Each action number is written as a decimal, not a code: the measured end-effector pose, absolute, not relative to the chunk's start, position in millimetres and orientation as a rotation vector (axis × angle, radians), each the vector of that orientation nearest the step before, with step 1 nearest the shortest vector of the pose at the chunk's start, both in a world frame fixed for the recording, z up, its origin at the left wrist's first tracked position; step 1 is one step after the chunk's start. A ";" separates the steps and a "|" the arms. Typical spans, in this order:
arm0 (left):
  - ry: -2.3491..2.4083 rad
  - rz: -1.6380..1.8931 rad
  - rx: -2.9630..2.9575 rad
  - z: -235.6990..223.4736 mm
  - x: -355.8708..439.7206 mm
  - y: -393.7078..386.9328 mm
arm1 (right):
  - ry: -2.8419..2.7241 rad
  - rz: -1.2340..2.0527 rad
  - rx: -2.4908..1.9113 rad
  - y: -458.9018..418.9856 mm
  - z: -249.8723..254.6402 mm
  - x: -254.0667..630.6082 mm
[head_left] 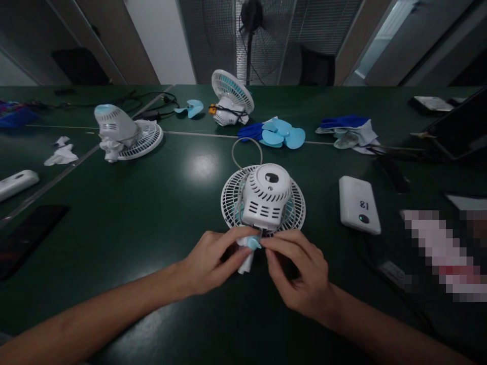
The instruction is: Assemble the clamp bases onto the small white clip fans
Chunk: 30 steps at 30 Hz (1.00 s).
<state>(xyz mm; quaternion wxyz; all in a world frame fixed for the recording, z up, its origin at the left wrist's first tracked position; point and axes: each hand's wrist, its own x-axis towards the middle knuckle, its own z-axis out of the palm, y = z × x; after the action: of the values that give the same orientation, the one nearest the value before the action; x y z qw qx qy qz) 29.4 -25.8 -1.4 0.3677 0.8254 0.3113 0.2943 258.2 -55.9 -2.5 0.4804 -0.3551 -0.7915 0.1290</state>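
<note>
The white fan [268,195] lies grille down on the green table [171,187], just beyond both my hands. My left hand [218,258] pinches a small light-blue piece [253,243] near its housing; my right hand's [300,268] fingers reach that piece, but I cannot tell if they grip.

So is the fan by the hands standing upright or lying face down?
The fan is face down: its grille lies against the table, with the white housing on top.
</note>
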 end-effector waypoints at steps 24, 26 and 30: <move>0.748 0.738 2.171 0.7 28.9 -22.0 | -1.976 0.432 -0.925 -49.9 -6.0 261.4; 0.749 0.742 2.170 0.1 28.8 -22.1 | -1.976 0.426 -0.933 -49.4 -6.2 261.2; 0.745 0.741 2.159 -0.5 28.9 -22.4 | -1.990 0.383 -0.940 -47.9 -5.0 260.5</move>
<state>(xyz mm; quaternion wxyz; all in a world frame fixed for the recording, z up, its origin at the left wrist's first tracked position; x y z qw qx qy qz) 28.9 -22.4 -0.5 0.3618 0.8383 0.2892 0.2877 260.5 -47.9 -5.0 0.4383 -0.3782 -0.8007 0.1539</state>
